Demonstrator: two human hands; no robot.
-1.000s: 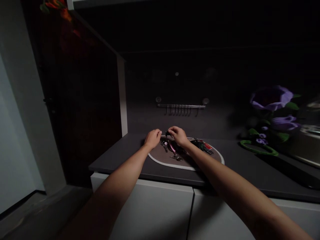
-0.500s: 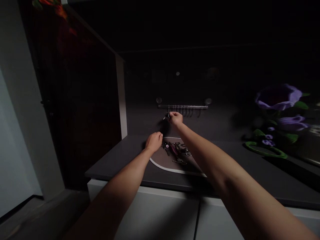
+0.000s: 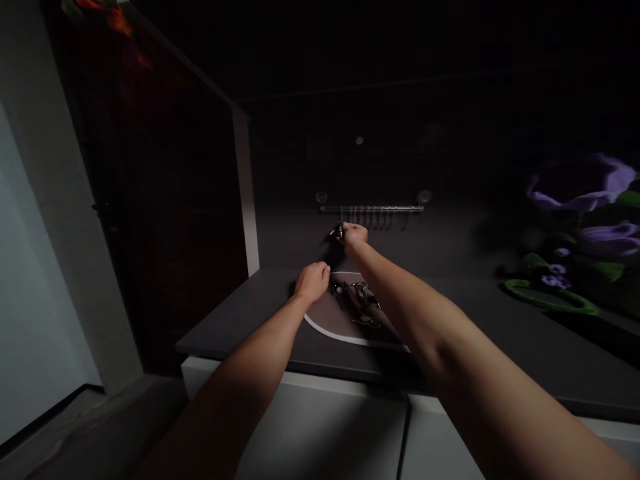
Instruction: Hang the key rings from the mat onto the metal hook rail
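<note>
My right hand (image 3: 355, 235) is raised to the wall, fingers pinched on a small bunch of keys (image 3: 339, 231) just under the left end of a clear hook rail (image 3: 373, 209). Whether the keys touch a hook cannot be made out. Lower and to the left, my left hand (image 3: 313, 281) is closed over the left edge of a brown mat (image 3: 340, 330) with a white rim; what its fingers hold, if anything, is hidden. Beside it on the mat lies a pile of key rings and straps (image 3: 361, 305), partly covered by my right forearm.
The mat rests on a dark counter (image 3: 235, 320) above white cabinet doors (image 3: 325, 427). On the right stand purple artificial flowers (image 3: 607, 239) with a green ring-shaped base (image 3: 550, 300). A pale upright panel (image 3: 245, 187) and a dark door (image 3: 170, 220) are on the left.
The view has shifted slightly, so the scene sits a little differently in the frame. My right hand stays at the rail's left end with the keys; my left hand keeps its place.
</note>
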